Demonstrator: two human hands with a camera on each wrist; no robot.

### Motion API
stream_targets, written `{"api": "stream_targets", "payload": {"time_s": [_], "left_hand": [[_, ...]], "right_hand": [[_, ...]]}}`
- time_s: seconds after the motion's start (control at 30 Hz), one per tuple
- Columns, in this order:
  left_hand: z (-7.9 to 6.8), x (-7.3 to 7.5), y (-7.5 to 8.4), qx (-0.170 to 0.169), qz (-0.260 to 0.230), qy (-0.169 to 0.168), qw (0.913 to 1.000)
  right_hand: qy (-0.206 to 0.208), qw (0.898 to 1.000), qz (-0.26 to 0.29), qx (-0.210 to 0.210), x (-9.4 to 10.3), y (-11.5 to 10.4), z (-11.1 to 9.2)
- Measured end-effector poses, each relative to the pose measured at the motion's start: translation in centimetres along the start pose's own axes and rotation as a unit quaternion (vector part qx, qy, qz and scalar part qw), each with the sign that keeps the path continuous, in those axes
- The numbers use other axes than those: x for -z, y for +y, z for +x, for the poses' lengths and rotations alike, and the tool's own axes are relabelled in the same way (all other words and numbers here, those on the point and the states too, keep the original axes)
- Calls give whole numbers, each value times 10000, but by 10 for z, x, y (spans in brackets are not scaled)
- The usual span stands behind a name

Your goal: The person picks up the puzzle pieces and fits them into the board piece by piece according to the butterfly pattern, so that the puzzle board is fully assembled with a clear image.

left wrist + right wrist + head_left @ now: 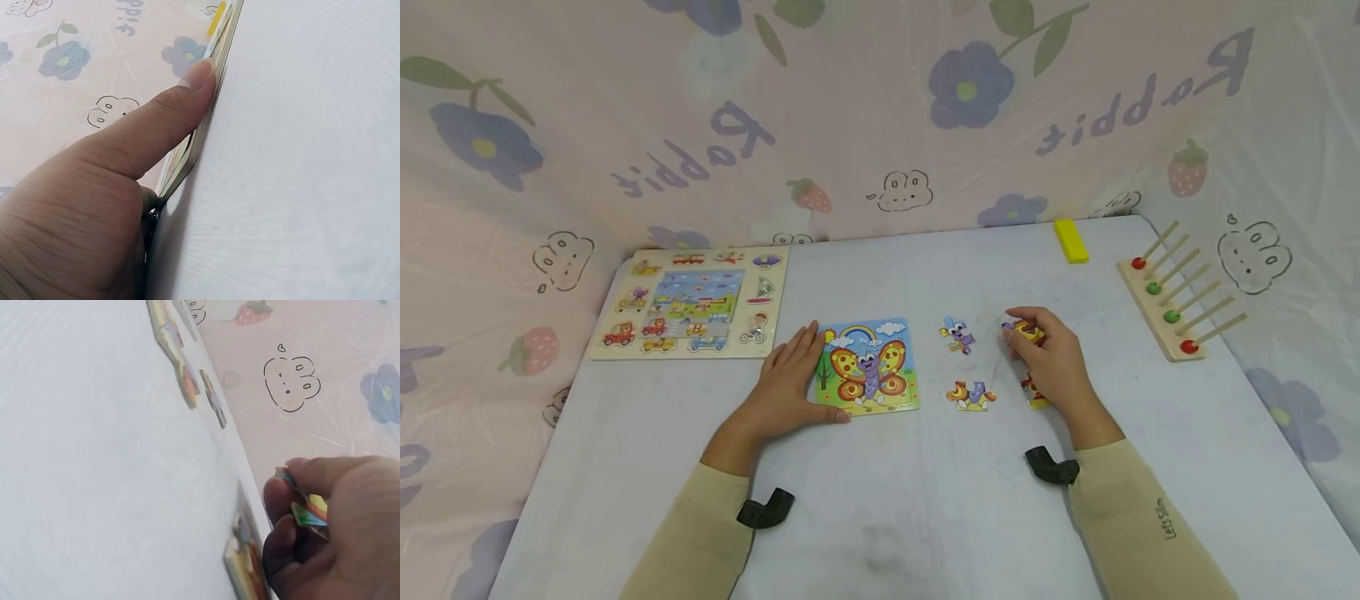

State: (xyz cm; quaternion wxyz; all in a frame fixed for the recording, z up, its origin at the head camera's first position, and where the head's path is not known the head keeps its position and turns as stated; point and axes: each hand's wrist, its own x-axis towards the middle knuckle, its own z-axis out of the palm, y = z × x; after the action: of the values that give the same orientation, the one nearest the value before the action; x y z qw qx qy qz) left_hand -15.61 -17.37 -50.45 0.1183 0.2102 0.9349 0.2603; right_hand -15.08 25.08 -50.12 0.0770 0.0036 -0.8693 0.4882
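My left hand (781, 390) rests at the lower left corner of a square butterfly picture board (871, 367), fingers straight along its left side. In the left wrist view the thumb (165, 109) lies against the board's edge. My right hand (1062, 358) pinches a colourful jigsaw piece (1028, 332) between thumb and fingers; part of it is hidden by the hand. Another jigsaw piece (1034, 392) lies on the table, partly covered by that hand. Between the board and the right hand lie a jigsaw piece with a face (957, 335) and a wider jigsaw piece (972, 396).
A larger wooden vehicle puzzle (625, 287) lies at the back left. On the right stands a peg board (1161, 310) with slanted sticks and red and green beads. A yellow block (1071, 241) sits near the table's back edge, before a printed curtain (857, 108).
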Motion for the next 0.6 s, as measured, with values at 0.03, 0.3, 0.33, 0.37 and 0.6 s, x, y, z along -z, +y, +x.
{"api": "stream_targets", "payload": {"time_s": [0.03,0.3,0.33,0.37,0.6], "left_hand": [[0,0,0,0,0,-5,10000],[0,0,1,-18,9,-5,10000],[0,0,1,-20,6,-10,10000],[0,0,1,-17,2,-19,10000],[0,-1,-2,-12,31,-19,10000]], "right_hand": [[2,10000,5,2,0,0,0],[16,9999,-148,69,-1,1,-1],[12,9999,-147,73,-1,2,-1],[-1,9999,-132,68,-1,2,0],[-66,10000,-21,32,-2,4,0]]}}
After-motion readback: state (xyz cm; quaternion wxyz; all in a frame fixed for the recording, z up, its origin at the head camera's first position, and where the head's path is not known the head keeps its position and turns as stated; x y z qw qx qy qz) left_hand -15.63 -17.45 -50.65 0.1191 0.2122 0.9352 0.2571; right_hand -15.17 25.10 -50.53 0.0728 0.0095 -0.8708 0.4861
